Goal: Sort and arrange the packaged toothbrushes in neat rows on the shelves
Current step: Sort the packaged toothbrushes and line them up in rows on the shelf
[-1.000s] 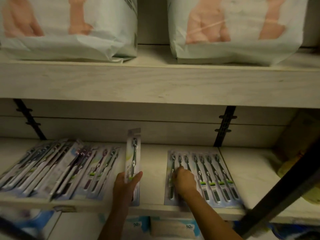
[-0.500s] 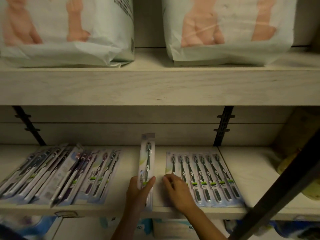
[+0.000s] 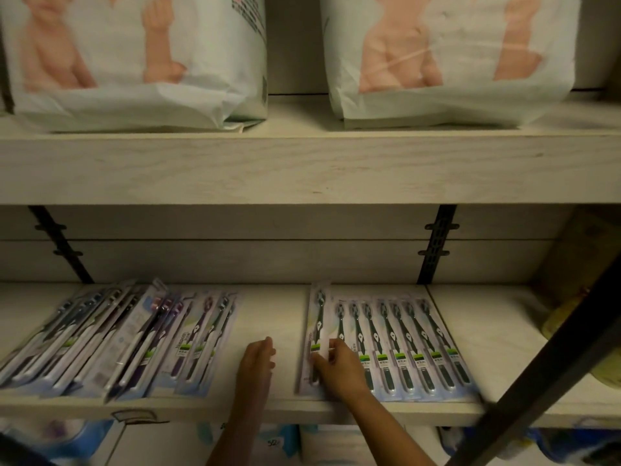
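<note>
- Right hand (image 3: 336, 368) pinches the lower part of a toothbrush pack (image 3: 317, 326), thumb on its left side and fingers over its right edge
- That pack lies flat on the middle shelf (image 3: 272, 317), head end towards the back wall, at the left end of the neat row (image 3: 406, 348), its far end poking a little past the others
- Row packs sit side by side and overlapping, green labels lined up near the front edge
- Left hand (image 3: 257, 361) grasps nothing, fingers loosely curled, resting on bare shelf between the two groups
- Over on the left, a loose pile (image 3: 117, 341) of packs fans out at a slant, some overlapping
- Up top, two baby-print bags (image 3: 134, 62) stand on the upper shelf (image 3: 302, 169)
- Dark bar (image 3: 537, 381) cuts diagonally across the right corner
</note>
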`<state>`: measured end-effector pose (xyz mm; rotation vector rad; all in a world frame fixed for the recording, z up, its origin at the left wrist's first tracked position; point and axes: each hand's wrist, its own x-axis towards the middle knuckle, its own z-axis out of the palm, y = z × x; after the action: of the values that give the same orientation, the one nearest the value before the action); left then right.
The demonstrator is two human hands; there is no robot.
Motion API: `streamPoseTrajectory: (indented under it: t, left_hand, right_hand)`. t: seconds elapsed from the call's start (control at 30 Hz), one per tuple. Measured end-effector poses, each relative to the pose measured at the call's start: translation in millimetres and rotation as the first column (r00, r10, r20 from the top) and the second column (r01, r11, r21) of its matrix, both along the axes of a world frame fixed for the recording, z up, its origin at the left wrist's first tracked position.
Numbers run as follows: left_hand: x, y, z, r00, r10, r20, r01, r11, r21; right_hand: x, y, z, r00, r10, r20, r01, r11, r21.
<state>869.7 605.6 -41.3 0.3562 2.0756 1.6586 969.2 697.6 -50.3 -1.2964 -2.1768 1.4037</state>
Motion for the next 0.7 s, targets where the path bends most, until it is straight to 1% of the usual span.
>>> streamPoseTrajectory:
  t: [0.13, 0.23, 0.33, 0.43, 0.53, 0.7]
  left_hand:
    - [-20.5, -14.4, -3.5, 0.999, 0.048, -0.013, -0.048, 0.999, 0.013]
    - [-28.4, -19.3, -3.3, 0.997, 0.077, -0.001, -0.077, 0.997, 0.013]
    - [-32.9, -20.4, -4.7, 0.996, 0.087, 0.022, -0.087, 0.996, 0.008]
    - [-35.8, -19.8, -4.7, 0.995, 0.076, 0.06, -0.077, 0.997, 0.006]
    - [-35.4, -20.3, -5.0, 0.993, 0.096, 0.065, -0.097, 0.995, 0.015]
    - [-35.6, -21.6, -11.1, 0.989, 0.118, 0.085, -0.117, 0.993, -0.015]
  right_hand:
    - [-6.2, 5.2, -5.6, 0.99, -0.001, 0.143, -0.004, 0.999, 0.039]
    - [-4.8, 3.8, -9.9, 0.981, -0.006, 0.195, -0.02, 0.991, 0.13]
    - [-4.0, 0.7, -8.8, 0.965, 0.023, 0.262, -0.088, 0.966, 0.241]
    - [-3.2, 0.1, -4.7, 0.923, 0.052, 0.381, -0.189, 0.924, 0.333]
    - [-1.4, -0.5, -0.3, 0.879, 0.068, 0.472, -0.264, 0.893, 0.364]
    - [2.5, -1.8, 1.9, 0.822, 0.088, 0.563, -0.353, 0.854, 0.382]
